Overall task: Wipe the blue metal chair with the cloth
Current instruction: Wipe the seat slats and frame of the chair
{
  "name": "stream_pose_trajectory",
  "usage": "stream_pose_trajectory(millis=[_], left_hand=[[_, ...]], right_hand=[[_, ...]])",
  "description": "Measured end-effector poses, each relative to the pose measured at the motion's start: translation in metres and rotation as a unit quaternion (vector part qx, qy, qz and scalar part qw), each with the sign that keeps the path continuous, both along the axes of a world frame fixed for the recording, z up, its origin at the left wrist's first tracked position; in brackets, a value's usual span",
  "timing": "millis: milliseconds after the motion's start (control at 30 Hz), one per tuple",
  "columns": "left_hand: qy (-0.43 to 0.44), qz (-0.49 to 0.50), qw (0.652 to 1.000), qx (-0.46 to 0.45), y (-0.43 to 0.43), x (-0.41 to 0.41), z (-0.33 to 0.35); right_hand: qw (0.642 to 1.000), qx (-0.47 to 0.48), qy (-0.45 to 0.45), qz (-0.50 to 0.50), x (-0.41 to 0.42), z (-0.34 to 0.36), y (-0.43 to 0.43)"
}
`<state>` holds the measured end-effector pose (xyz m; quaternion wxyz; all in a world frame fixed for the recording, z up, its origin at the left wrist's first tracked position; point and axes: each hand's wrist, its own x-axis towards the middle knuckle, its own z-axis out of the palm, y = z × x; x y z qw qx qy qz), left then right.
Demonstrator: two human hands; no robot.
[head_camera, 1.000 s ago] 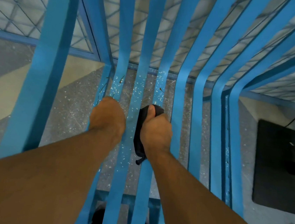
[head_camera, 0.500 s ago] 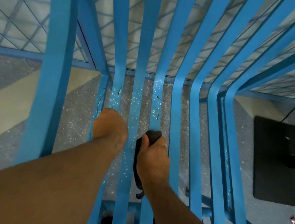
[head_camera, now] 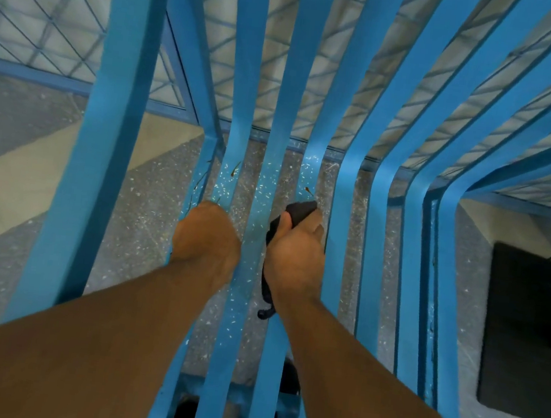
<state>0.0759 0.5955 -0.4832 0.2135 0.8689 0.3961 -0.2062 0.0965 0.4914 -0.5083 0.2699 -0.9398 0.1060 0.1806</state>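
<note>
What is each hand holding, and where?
The right hand grips the dark cloth by its bunched middle, one end dangling free. The left hand grips a blue chair slat midway along.

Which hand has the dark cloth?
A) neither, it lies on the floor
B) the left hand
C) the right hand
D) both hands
C: the right hand grips the dark cloth against a slat of the blue chair, while the left hand holds a neighbouring slat bare.
</note>
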Motion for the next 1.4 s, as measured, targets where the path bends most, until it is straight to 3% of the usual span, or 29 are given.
stream_pose_trajectory(millis=[100,267,400,700,900,1067,1300,1400], left_hand=[[0.003,0.017,1.000,0.004,-0.001,0.000,0.002],[0.011,-0.010,1.000,0.003,-0.001,0.000,0.008],[-0.004,-0.007,1.000,-0.003,0.000,-0.002,0.006],[-0.001,0.003,1.000,-0.007,0.001,-0.003,0.004],[0.012,0.003,1.000,-0.001,-0.001,-0.001,0.007],[0.000,0.013,1.000,-0.007,-0.001,-0.001,0.008],[-0.013,0.024,1.000,-0.013,-0.001,0.000,0.006],[-0.016,0.022,1.000,-0.014,-0.001,-0.002,0.004]], right_hand=[[0.999,0.020,-0.014,0.022,-0.030,-0.001,-0.008],[0.999,0.017,0.037,-0.005,-0.054,0.002,-0.017],[0.995,0.031,0.078,-0.053,-0.032,0.004,-0.012],[0.996,0.013,0.043,-0.079,0.037,-0.006,0.007],[0.999,-0.029,-0.024,0.026,0.005,-0.004,0.005],[0.999,-0.009,0.004,0.042,-0.046,0.001,-0.009],[1.000,-0.024,0.003,-0.005,0.018,-0.003,0.005],[0.999,0.018,0.001,-0.031,0.053,-0.007,0.013]])
